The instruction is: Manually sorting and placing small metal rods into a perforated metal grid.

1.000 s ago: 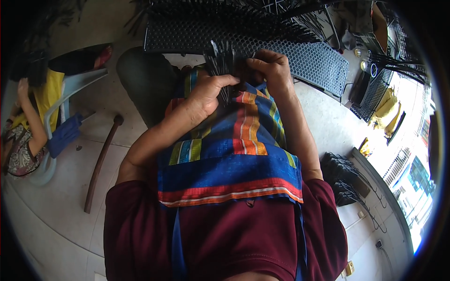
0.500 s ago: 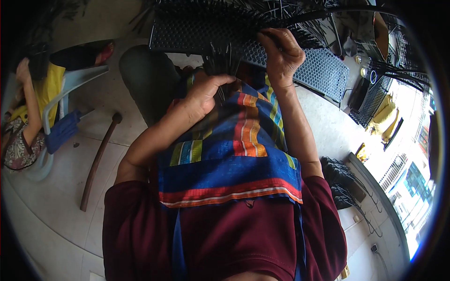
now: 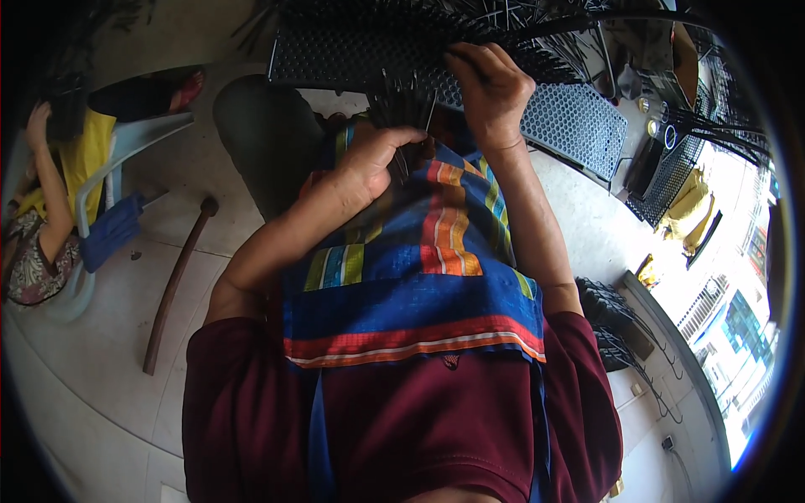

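My left hand (image 3: 369,164) is closed around a bundle of thin dark rods (image 3: 402,109), held over my lap with the tips pointing away from me. My right hand (image 3: 498,96) is at the near side of a perforated metal tray (image 3: 574,122), its thumb and fingers pinched together. Whatever sits in that pinch is too dark and small to make out. Many slim black pieces (image 3: 381,29) stick up in a dense row from the tray. My fingers' undersides on the left are hidden by the hand itself.
A striped blue apron (image 3: 453,222) covers my lap. At the left another person (image 3: 54,193) sits by a pale chair (image 3: 88,201) with a blue cloth-like item (image 3: 116,225). A brown wooden stick (image 3: 178,289) lies on the floor. Black hooked wires (image 3: 616,318) lie at the right.
My right hand has shifted slightly left and away from me along the tray. The left hand has moved a little right with the rods, which are fanned slightly differently.
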The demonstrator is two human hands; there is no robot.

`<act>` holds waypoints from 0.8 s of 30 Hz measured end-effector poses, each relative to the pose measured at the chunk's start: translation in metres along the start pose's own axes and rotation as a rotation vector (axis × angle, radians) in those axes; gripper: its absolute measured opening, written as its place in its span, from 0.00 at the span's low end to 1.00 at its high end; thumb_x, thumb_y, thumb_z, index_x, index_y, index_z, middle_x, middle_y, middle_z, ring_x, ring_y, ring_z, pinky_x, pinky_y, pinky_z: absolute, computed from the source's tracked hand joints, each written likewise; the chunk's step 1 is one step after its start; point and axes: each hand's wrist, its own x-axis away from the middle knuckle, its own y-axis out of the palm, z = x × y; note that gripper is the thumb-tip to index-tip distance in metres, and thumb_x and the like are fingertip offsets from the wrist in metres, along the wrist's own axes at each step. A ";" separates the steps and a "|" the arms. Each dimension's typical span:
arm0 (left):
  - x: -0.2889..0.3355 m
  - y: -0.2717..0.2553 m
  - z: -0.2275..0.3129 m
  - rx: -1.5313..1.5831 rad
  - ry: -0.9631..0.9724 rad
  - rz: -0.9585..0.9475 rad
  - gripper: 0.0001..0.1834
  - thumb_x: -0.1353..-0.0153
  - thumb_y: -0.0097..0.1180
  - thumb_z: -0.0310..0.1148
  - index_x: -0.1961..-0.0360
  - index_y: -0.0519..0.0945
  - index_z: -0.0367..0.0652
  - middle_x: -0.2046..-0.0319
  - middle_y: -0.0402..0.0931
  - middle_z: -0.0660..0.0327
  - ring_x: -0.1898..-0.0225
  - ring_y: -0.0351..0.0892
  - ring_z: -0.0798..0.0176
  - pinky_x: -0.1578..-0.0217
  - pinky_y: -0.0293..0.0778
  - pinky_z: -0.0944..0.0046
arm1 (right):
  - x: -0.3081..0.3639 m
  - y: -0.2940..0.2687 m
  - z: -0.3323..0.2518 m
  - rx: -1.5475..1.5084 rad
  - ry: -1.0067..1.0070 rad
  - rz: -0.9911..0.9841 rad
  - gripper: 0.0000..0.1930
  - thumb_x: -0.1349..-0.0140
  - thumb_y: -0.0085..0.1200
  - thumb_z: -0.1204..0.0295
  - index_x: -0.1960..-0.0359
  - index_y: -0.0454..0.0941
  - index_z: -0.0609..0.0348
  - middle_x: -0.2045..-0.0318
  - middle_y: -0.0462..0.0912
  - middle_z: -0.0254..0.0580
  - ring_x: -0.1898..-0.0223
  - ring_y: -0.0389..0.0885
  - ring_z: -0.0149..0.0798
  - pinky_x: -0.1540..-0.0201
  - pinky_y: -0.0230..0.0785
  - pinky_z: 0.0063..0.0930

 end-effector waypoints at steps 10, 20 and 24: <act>-0.002 -0.001 -0.005 0.020 0.050 -0.085 0.12 0.52 0.57 0.17 0.64 0.81 0.35 0.68 0.81 0.57 0.67 0.81 0.61 0.62 0.77 0.63 | 0.029 -0.020 0.002 -0.107 0.387 -0.337 0.07 0.48 0.61 0.73 0.69 0.82 0.62 0.81 0.79 0.37 0.80 0.77 0.31 0.77 0.67 0.24; -0.002 0.001 -0.007 0.019 -0.012 0.056 0.13 0.49 0.57 0.18 0.60 0.79 0.33 0.68 0.81 0.54 0.67 0.82 0.61 0.60 0.78 0.64 | 0.030 -0.033 -0.003 -0.584 0.714 -0.021 0.04 0.43 0.57 0.76 0.68 0.81 0.63 0.81 0.75 0.28 0.82 0.66 0.20 0.79 0.58 0.15; 0.000 0.005 -0.012 -0.080 0.122 0.023 0.11 0.48 0.58 0.19 0.61 0.78 0.32 0.68 0.81 0.53 0.67 0.82 0.59 0.64 0.80 0.62 | 0.018 -0.028 0.013 -0.512 0.353 0.180 0.04 0.43 0.57 0.78 0.67 0.81 0.61 0.78 0.78 0.28 0.81 0.67 0.18 0.78 0.58 0.13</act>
